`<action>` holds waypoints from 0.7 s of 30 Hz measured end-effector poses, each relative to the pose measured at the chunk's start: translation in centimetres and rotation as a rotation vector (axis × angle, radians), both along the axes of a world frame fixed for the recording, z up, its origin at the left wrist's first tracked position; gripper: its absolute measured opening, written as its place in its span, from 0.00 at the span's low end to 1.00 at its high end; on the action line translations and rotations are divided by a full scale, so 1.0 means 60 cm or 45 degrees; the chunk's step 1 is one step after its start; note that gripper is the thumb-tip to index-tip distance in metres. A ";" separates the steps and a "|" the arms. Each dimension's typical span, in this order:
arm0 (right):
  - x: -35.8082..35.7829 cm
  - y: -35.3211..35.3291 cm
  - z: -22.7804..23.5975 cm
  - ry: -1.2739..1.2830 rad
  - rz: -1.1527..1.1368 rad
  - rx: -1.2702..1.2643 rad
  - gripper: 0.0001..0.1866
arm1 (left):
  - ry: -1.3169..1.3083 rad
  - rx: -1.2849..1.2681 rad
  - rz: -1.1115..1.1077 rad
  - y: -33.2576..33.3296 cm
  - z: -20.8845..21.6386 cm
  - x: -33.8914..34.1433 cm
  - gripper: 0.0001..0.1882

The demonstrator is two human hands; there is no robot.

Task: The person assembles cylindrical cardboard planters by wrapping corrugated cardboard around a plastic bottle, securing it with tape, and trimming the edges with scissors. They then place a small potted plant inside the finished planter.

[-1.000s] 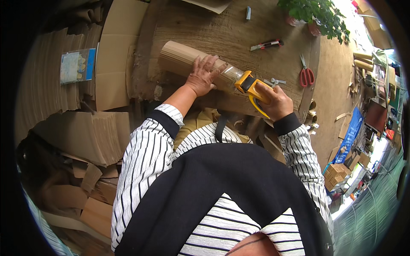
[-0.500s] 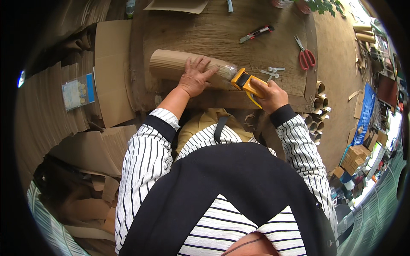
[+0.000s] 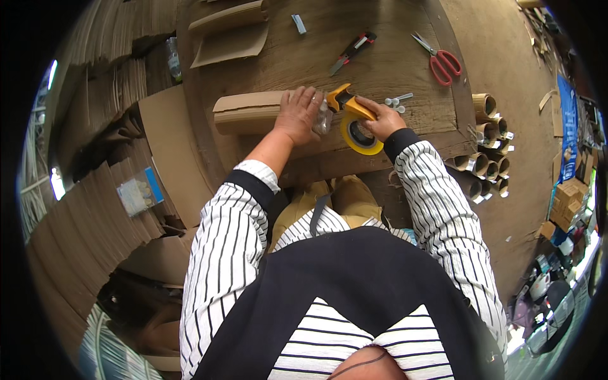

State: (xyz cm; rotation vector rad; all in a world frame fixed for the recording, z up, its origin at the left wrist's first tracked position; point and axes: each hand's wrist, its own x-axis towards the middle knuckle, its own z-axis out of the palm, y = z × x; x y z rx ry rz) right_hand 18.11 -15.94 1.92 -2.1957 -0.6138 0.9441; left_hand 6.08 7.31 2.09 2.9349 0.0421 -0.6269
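Note:
A rolled bundle of corrugated cardboard [image 3: 246, 114] lies crosswise on the wooden table in front of me. My left hand [image 3: 296, 117] is wrapped over its right end, fingers bent around the top. Shiny clear tape [image 3: 323, 118] shows on that end, right beside the fingers. My right hand [image 3: 380, 120] grips a yellow tape dispenser [image 3: 347, 101] by its handle. The dispenser's head is close to the taped end; whether it touches is hard to see. Its roll of clear tape [image 3: 362, 137] hangs below, with a yellowish rim.
A utility knife [image 3: 353, 53] and red-handled scissors [image 3: 443, 64] lie farther back on the table [image 3: 399, 38]. Small white plastic pieces [image 3: 396, 102] sit beyond my right hand. A curled cardboard sheet [image 3: 229, 38] is at the back left. Cardboard tubes [image 3: 486, 149] are stacked off the table's right edge.
My left hand has shifted to the taped right end of the bundle. The dispenser has tilted, its head raised, with its tape roll now in sight. The whole view has also shifted.

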 end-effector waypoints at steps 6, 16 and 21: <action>0.007 0.004 -0.132 0.450 -0.384 0.406 0.32 | 0.115 -0.132 -0.052 0.047 0.018 0.110 0.58; -0.287 -0.172 -0.007 0.765 -0.698 0.455 0.33 | 0.292 -0.282 -0.070 0.070 -0.011 0.161 0.53; -0.295 -0.128 0.013 0.964 -0.445 0.458 0.35 | 0.412 -0.358 -0.036 0.065 -0.001 0.180 0.52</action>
